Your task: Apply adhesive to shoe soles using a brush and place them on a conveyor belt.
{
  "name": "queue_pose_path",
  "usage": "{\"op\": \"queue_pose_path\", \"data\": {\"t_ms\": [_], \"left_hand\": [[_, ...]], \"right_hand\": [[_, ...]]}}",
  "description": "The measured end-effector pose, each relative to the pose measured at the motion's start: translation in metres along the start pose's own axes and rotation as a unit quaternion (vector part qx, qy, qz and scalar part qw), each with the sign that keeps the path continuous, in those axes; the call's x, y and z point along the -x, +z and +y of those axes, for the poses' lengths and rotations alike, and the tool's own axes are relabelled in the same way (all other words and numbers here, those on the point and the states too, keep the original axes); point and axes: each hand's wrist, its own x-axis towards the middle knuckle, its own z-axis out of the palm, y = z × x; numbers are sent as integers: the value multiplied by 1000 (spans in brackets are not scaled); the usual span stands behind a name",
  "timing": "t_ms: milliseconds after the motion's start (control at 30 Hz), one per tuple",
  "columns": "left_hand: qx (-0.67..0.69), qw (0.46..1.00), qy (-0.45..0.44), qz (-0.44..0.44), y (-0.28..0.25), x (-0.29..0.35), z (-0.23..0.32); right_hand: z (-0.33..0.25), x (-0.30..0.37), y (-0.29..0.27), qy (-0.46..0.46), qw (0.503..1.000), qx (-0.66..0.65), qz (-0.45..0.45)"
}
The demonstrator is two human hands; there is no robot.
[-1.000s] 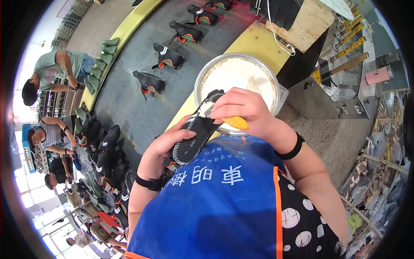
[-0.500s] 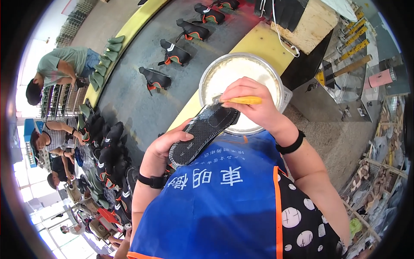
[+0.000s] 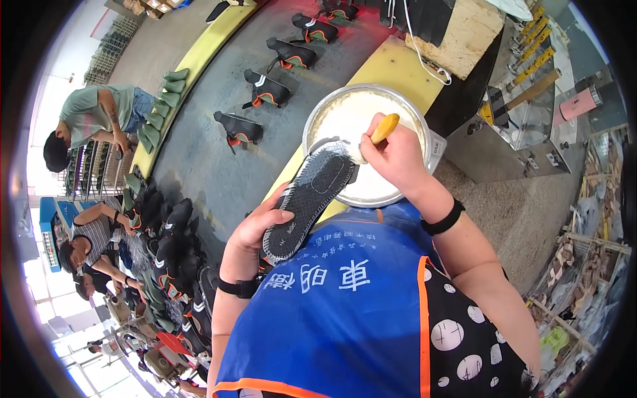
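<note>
- Left hand [image 3: 255, 227]: clamped on the shoe [image 3: 312, 199], thumb on the upturned bottom; the shoe slants away from this hand toward the right one.
- Right hand [image 3: 399, 156]: fingers together round the brush [image 3: 385, 128], near the shoe's far end; whether the bristles touch it, I cannot tell.
- Bowl [image 3: 308, 127] of white paste [image 3: 345, 119]: behind the right hand in view.
- Belt [image 3: 192, 147]: beyond the left hand.

shoe workshop | grey conveyor [image 3: 192, 147] | black shoe uppers [image 3: 267, 89] | green lasts [image 3: 171, 99]
</note>
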Motion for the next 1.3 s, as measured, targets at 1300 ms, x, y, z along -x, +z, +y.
{"op": "queue_pose_path", "data": {"t_ms": [1300], "left_hand": [[-71,986,138,61,-14,2,-29]], "right_hand": [[-51,52,40,30,984,-175,19]]}}
